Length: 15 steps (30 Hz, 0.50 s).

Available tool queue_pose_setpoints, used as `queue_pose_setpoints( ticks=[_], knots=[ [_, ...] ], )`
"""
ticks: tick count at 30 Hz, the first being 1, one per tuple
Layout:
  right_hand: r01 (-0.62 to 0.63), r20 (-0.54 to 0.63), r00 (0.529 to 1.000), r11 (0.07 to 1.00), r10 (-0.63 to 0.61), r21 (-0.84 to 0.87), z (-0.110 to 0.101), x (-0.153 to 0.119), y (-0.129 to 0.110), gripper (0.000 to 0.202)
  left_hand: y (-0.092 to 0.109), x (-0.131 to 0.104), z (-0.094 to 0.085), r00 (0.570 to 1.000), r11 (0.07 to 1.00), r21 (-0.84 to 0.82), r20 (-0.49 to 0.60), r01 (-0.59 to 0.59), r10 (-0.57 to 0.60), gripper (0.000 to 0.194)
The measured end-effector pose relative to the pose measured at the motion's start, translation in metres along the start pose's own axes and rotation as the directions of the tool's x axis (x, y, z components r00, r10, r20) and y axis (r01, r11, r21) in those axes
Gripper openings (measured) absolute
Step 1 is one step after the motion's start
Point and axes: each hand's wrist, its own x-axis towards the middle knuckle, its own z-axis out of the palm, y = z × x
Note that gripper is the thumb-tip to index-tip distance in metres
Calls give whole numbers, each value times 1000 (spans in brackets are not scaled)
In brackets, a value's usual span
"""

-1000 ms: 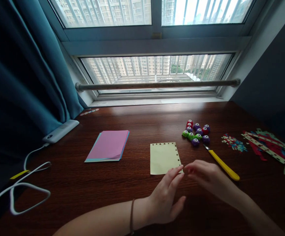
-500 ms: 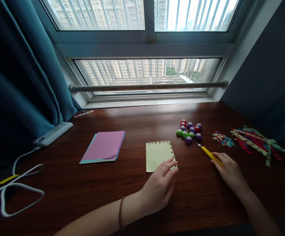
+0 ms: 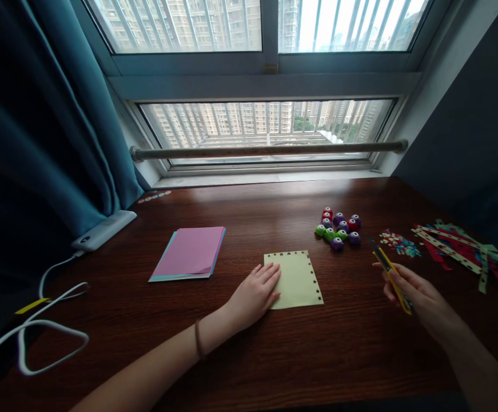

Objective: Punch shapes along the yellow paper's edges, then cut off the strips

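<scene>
A pale yellow sheet of paper lies on the table, with small punched shapes along its top and right edges. My left hand rests flat on the sheet's left side, fingers stretched out. In my right hand is a yellow utility knife, raised and tilted, its tip pointing away from me. The knife is to the right of the sheet, apart from it. Just beyond the knife is a cluster of small craft punches in red, purple and green.
Pink and blue paper lies stacked at left. Tiny paper cut-outs and punched paper strips lie at right. A white power strip with a looped cable sits by the curtain. A window is behind the table.
My left hand has moved from the sheet's lower right to its left side and flattened. My right hand has lifted the knife off the table and turned it. The view has shifted slightly.
</scene>
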Motion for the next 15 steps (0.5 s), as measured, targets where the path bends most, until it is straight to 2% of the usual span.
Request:
queue_pose_setpoints(
  ticks=[4, 7, 11, 15],
  knots=[
    [110, 140, 985, 991, -99, -71, 11, -1, -13, 39, 30, -12, -5, 997, 996, -48, -22, -78, 77, 42],
    [237, 241, 953, 945, -181, -225, 25, 3, -21, 36, 39, -17, -6, 992, 993, -32, -57, -112, 110, 42],
    [440, 400, 876, 784, -269, -437, 52, 17, -29, 28, 37, -19, -3, 984, 988, 6, -94, -153, 153, 39],
    [620, 559, 767, 587, -315, -521, 77, 33, -38, 23, 36, -20, 0, 972, 982, 64, -139, -179, 187, 36]
  ],
)
